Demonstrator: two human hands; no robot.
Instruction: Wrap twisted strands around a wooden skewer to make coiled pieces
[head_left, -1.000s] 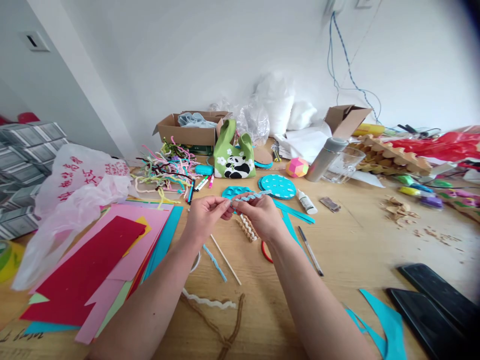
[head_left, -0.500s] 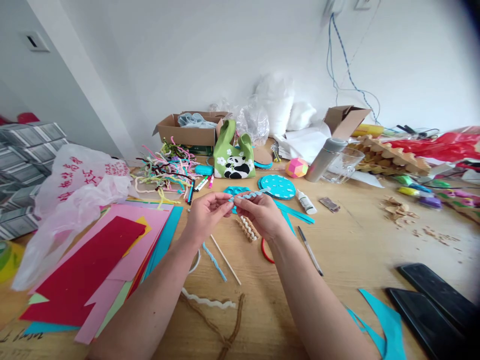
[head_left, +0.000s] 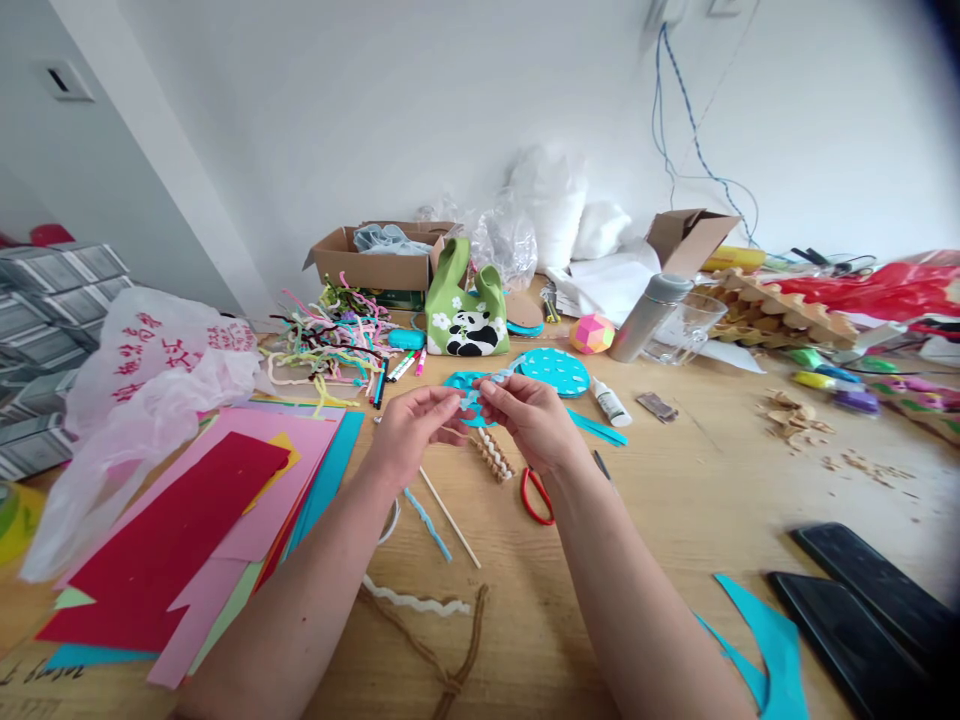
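Between my two hands is a light-blue twisted pipe cleaner (head_left: pixel 471 399), raised over the table. My left hand (head_left: pixel 417 428) pinches one end with thumb and forefinger, its other fingers curled loosely. Farther along, my right hand (head_left: pixel 531 412) grips it between thumb and fingers, partly covering it. Behind the hands lie a blue cut piece (head_left: pixel 461 381) and a round blue piece with pale spots (head_left: pixel 556 372). Below them rests a small brown-and-white twisted strip piece (head_left: pixel 495 455). Red-handled scissors (head_left: pixel 537 497) lie by my right wrist, partly hidden.
A wooden stick (head_left: pixel 450 518), a blue strip (head_left: pixel 427 523) and a white wavy strip (head_left: pixel 416 602) lie nearer me. Coloured paper sheets (head_left: pixel 180 540) are stacked left; phones (head_left: pixel 840 640) lie right. A glue bottle (head_left: pixel 611 403), panda bag (head_left: pixel 469 315) and metal flask (head_left: pixel 651 318) stand farther back.
My right hand has turned and shifted slightly along the pipe cleaner, and less of its length shows beyond the fingers. More of the scissors' red handle is visible.
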